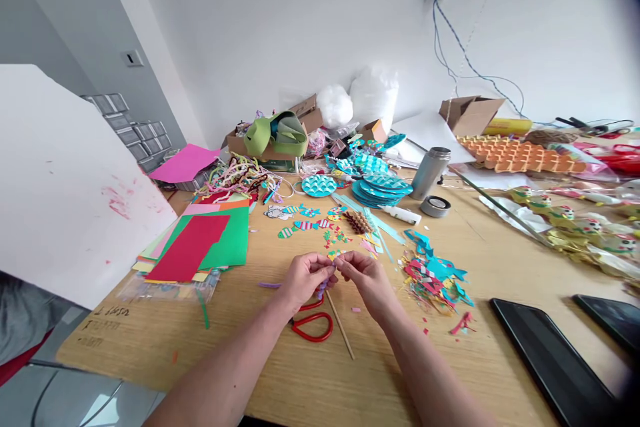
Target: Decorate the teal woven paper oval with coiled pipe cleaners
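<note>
My left hand (306,279) is closed, its thumb and fingers pinching a coiled, fuzzy purple pipe cleaner (323,289). From the other side my right hand (366,277) meets it fingertip to fingertip, pinching what looks like the end of the same strand. The exact grip point is partly hidden by the fingers. A straight purple strand (269,285) sticks out left of my left hand. Below the hands lie scissors with red handles (313,328), their blades out of sight, and beside them a thin wooden stick (341,327).
Paper fish cutouts (307,225) and a brown coiled piece (357,221) lie beyond the hands. Coloured paper sheets (225,240) are at left, paper scraps (440,273) at right. Farther back are blue scalloped discs (383,190) and a grey flask (431,173). A phone (545,353) lies front right.
</note>
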Motion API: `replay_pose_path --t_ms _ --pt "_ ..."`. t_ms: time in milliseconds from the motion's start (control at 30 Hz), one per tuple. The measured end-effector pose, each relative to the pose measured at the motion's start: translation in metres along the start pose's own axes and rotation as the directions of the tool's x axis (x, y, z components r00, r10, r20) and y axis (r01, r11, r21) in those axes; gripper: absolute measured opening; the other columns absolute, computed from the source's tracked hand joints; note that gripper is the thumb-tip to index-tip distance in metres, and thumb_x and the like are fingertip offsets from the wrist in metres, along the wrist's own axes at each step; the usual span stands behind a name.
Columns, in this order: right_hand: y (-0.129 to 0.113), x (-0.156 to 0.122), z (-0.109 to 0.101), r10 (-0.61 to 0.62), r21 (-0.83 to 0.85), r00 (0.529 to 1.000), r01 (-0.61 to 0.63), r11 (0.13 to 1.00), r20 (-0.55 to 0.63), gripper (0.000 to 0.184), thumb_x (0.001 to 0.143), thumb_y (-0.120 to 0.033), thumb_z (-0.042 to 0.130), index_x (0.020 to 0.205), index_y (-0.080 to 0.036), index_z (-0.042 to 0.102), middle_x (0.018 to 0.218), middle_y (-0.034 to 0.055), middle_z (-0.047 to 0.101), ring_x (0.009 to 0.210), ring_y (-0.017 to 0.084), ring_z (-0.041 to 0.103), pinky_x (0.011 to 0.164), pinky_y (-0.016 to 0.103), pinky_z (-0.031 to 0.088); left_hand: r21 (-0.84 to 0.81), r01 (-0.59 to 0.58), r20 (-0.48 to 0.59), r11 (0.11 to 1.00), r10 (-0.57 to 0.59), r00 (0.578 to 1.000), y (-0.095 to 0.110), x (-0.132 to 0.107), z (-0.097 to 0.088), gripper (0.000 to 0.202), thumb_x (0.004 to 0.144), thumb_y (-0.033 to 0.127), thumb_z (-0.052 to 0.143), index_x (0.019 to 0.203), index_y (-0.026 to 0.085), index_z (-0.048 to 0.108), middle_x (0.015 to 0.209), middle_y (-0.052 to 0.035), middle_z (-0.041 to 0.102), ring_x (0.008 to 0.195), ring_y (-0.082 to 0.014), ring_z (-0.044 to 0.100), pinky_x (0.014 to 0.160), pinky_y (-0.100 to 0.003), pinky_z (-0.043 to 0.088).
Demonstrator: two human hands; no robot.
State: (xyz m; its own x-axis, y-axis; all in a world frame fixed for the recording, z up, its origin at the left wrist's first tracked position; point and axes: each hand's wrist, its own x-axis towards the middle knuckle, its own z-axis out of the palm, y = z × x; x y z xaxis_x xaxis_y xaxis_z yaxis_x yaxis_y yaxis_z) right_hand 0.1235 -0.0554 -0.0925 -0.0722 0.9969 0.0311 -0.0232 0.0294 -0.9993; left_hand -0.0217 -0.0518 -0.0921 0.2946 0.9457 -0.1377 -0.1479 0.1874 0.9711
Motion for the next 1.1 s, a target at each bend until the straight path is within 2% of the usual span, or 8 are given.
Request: replay_pose_path --t_ms 200,400,600,667,800,933,1033,1100 --pt "0.0 -0.001 0.0 -0.015 -0.035 0.998 0.017 0.999 0.061 0.037 0.071 -0.051 0.062 0.064 -0.016 0.06 0.056 -0.0015 0.051 0.053 0.011 0.042 0.052 0.024 0.033 0.01 -0.012 0.041 1.0 0.012 0.999 0.0 -0.001 -0.001 0.027 0.065 0.037 0.073 0.073 0.012 0.067 0.057 -0.0031 0.063 0.045 -0.0081 0.05 0.044 -0.019 0.034" --pt "0.003 -0.001 -0.001 0.049 0.029 0.992 -0.053 0.998 0.114 0.037 0.071 -0.052 0.063 0.064 -0.015 0.058 0.053 -0.0034 0.048 0.05 0.009 0.04 0.05 0.023 0.031 0.01 0.062 0.131 0.998 -0.063 0.989 0.001 -0.002 -0.004 0.03 0.065 0.039 0.073 0.074 0.011 0.066 0.059 -0.0039 0.063 0.046 -0.0103 0.053 0.041 -0.02 0.036" --pt "0.002 -0.001 0.002 -0.023 0.04 1.0 0.024 0.999 -0.02 0.04 0.073 -0.056 0.061 0.074 -0.016 0.06 0.064 0.0004 0.058 0.055 0.011 0.05 0.054 0.024 0.04 -0.305 0.143 0.012 0.942 -0.146 0.989 0.003 0.002 -0.009 0.027 0.06 0.024 0.076 0.08 0.013 0.06 0.07 -0.0066 0.069 0.058 -0.0154 0.064 0.055 -0.025 0.048" --pt "0.003 -0.003 0.005 -0.033 -0.03 0.999 0.032 0.999 -0.02 0.042 0.074 -0.057 0.058 0.071 -0.016 0.06 0.062 0.0019 0.059 0.054 0.012 0.05 0.051 0.025 0.04 -0.405 0.092 -0.066 0.909 -0.13 0.989 0.004 0.005 -0.01 0.026 0.06 0.02 0.076 0.079 0.013 0.058 0.071 -0.0069 0.069 0.061 -0.016 0.065 0.06 -0.026 0.05" --pt "0.01 -0.006 0.013 -0.057 -0.221 0.996 0.072 0.973 0.072 0.038 0.074 -0.052 0.062 0.07 -0.015 0.063 0.058 0.0025 0.06 0.051 0.013 0.048 0.047 0.024 0.036 -0.5 -0.025 -0.18 0.866 -0.076 0.981 0.003 0.008 -0.012 0.024 0.062 0.016 0.075 0.077 0.014 0.056 0.076 -0.0075 0.07 0.071 -0.0168 0.067 0.069 -0.027 0.05" --pt "0.015 -0.008 0.018 -0.084 -0.287 0.992 0.109 0.952 0.098 0.031 0.076 -0.045 0.061 0.073 -0.015 0.066 0.063 0.0036 0.064 0.055 0.014 0.052 0.051 0.025 0.038 -0.515 -0.041 -0.174 0.856 -0.057 0.983 0.001 0.009 -0.011 0.026 0.064 0.018 0.076 0.084 0.014 0.061 0.081 -0.0079 0.071 0.076 -0.0172 0.067 0.075 -0.029 0.05" --pt "0.015 -0.007 0.017 -0.082 -0.295 0.994 0.101 0.95 0.078 0.034 0.079 -0.047 0.056 0.07 -0.015 0.066 0.062 0.0042 0.063 0.055 0.015 0.052 0.051 0.025 0.037 -0.51 -0.024 -0.149 0.86 -0.061 0.987 0.0 0.009 -0.011 0.029 0.065 0.019 0.075 0.09 0.012 0.064 0.083 -0.0093 0.071 0.077 -0.018 0.068 0.075 -0.028 0.051" --pt "0.014 -0.007 0.017 -0.078 -0.286 0.993 0.099 0.953 0.083 0.035 0.078 -0.048 0.058 0.073 -0.014 0.066 0.064 0.0045 0.064 0.055 0.015 0.052 0.051 0.025 0.037 -0.515 -0.028 -0.141 0.857 -0.053 0.989 -0.001 0.009 -0.011 0.027 0.064 0.019 0.075 0.088 0.012 0.065 0.083 -0.0098 0.071 0.077 -0.0183 0.068 0.075 -0.028 0.051"
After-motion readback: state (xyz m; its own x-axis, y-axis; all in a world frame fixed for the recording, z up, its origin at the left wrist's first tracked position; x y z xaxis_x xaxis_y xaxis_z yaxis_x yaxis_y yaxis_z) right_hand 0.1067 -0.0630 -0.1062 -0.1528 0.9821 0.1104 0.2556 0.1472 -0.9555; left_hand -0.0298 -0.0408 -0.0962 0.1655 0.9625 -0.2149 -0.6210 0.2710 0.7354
